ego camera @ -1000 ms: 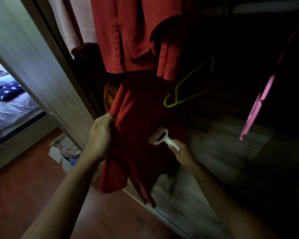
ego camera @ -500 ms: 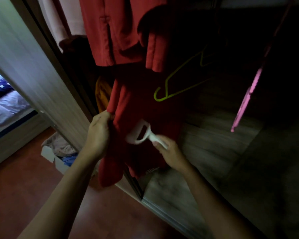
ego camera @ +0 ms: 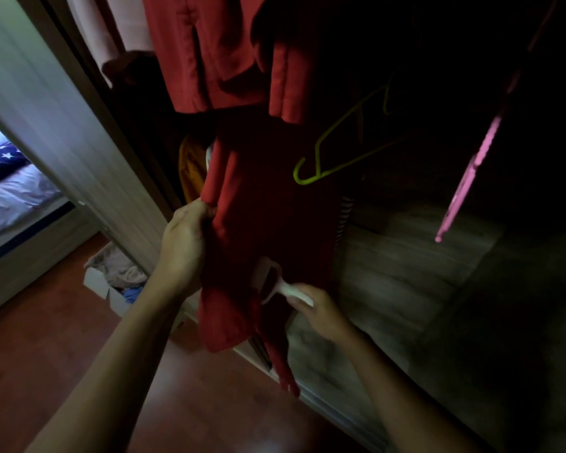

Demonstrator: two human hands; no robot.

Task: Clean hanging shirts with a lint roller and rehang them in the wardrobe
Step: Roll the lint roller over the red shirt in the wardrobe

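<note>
Red shirt (ego camera: 262, 223) hangs at the wardrobe's near edge; the left hand (ego camera: 185, 246) pinches its left side, probably to pull it taut, while the right hand (ego camera: 321, 313) grips the lint roller (ego camera: 268, 282) against the lower cloth.

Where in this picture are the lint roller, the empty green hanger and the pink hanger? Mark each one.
lint roller (ego camera: 273, 282), head view, on its white frame beside the handle.
green hanger (ego camera: 332, 146), head view, on its sloping arm.
pink hanger (ego camera: 471, 173), head view, midway along its bar.
</note>
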